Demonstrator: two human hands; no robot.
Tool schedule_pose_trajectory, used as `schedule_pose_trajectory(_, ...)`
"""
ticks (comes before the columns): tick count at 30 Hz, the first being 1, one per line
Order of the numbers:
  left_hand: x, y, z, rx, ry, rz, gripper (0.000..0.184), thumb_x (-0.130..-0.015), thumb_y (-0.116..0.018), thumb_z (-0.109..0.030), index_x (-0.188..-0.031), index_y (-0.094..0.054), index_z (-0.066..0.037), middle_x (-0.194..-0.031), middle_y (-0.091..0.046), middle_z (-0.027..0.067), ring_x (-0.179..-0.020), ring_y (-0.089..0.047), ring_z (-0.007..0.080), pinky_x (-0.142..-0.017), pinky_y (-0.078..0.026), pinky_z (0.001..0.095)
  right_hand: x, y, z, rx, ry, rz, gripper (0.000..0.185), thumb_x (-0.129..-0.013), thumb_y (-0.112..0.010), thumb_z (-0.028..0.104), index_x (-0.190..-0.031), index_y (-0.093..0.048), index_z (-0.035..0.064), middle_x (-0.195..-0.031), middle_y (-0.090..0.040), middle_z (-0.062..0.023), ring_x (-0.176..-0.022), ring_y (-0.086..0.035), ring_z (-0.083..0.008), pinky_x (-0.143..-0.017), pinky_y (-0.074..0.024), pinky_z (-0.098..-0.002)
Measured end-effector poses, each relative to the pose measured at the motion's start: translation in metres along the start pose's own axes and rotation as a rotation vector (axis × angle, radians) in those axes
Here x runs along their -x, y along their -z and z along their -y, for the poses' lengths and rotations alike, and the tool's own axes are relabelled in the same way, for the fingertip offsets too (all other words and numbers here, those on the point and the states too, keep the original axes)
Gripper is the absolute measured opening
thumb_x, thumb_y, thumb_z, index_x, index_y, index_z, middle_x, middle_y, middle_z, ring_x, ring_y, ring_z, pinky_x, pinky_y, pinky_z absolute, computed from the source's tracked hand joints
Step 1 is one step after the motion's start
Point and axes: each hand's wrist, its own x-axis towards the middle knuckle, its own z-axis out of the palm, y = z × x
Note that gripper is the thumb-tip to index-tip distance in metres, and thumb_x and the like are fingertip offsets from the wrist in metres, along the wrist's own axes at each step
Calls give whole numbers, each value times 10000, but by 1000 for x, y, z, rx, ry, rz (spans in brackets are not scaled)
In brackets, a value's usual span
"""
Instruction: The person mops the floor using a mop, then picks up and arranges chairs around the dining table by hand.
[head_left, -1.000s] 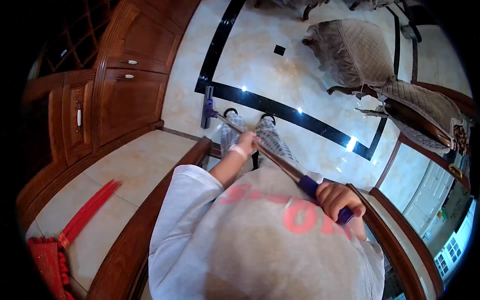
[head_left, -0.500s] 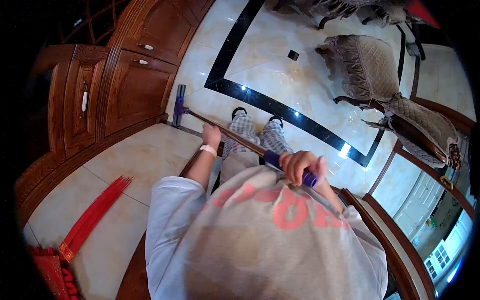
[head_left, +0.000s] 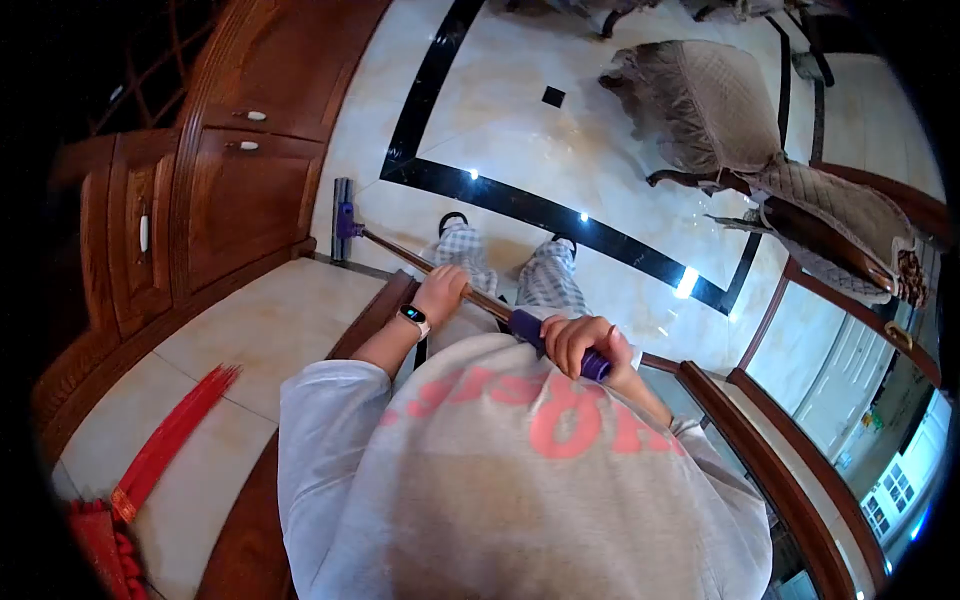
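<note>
Mop head (head_left: 345, 221) shifted leftward, beyond left hand (head_left: 440, 292)

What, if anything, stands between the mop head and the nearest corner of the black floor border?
Nothing visible: only light floor tile lies between the mop head and the black border. The left hand holds the pole directly, and the right hand the purple grip.

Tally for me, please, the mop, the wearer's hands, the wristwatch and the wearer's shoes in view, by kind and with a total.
Mop: 1
Hands: 2 (left hand, right hand, both on the mop)
Wristwatch: 1
Shoes: 2 (left shoe, right shoe)
Total: 6
</note>
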Motion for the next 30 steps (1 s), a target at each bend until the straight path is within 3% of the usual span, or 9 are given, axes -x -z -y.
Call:
schedule_pose_trajectory(1,-6,-12,-9,-12,-9,32,123,-749,-565,-118,-831,-494,-59,-813,-512,124,-824,-517,313,-773,-416,420,16,10,3,-24,-9,-17,670,-903,-206,489,-488,-501,54,-504,-530,-91,-558,-491,-250,-780,-347,-357)
schedule_pose_trajectory(5,-40,-62,-70,12,-71,115,117,-786,-534,-142,-854,-500,-52,-876,-517,135,-895,-504,311,-813,-391,403,74,52,46,43,36,-107,724,-903,-152,530,-451,-478,67,-451,-497,-76,-502,-460,-254,-779,-354,-374)
schedule_pose_trajectory(9,-97,-139,-143,225,-84,81,99,-798,-530,-146,-835,-487,-66,-830,-482,131,-816,-501,303,-711,-411,396,143,111,120,138,53,-143,790,-884,-140,623,-443,-514,85,-441,-500,-51,-479,-484,-230,-744,-366,-391)
schedule_pose_trajectory(13,-136,-177,-209,177,-382,-121,161,-730,-569,-113,-835,-457,-64,-767,-484,113,-735,-518,300,-665,-430,394,186,142,179,186,128,27,669,-879,-295,562,-492,-540,75,-480,-547,-63,-506,-560,-222,-682,-398,-357)
schedule_pose_trajectory(15,-142,-176,-221,160,-482,-225,149,-749,-574,-126,-849,-479,-68,-743,-511,89,-634,-531,264,-549,-436,359,180,148,187,139,161,259,529,-854,-408,466,-564,-581,59,-535,-579,-71,-565,-609,-212,-647,-426,-338)
schedule_pose_trajectory(16,-143,-172,-222,168,-481,-229,149,-749,-574,-126,-849,-479,-68,-743,-511,89,-634,-531,264,-549,-436,359,175,149,184,142,153,257,529,-854,-408,466,-564,-581,59,-535,-579,-71,-565,-609,-212,-647,-426,-338)
schedule_pose_trajectory(18,-137,-158,-209,160,-578,-320,163,-772,-591,-156,-871,-504,-60,-740,-545,83,-600,-546,249,-495,-434,339,165,146,175,80,152,540,457,-832,-436,425,-623,-589,49,-614,-610,-71,-559,-608,-217,-620,-439,-342)
schedule_pose_trajectory(22,-124,-133,-190,129,-620,-218,201,-781,-618,-187,-893,-517,-53,-770,-565,87,-608,-562,240,-519,-460,337,126,114,179,104,84,681,397,-816,-488,394,-600,-532,64,-600,-563,-59,-501,-551,-232,-562,-421,-357)
schedule_pose_trajectory(30,-108,-60,-157,112,-701,-258,231,-777,-630,-158,-897,-475,-36,-699,-533,71,-596,-573,228,-489,-466,312,66,49,178,193,84,623,243,-738,-548,259,-607,-523,57,-588,-530,-75,-502,-509,-258,-590,-401,-360)
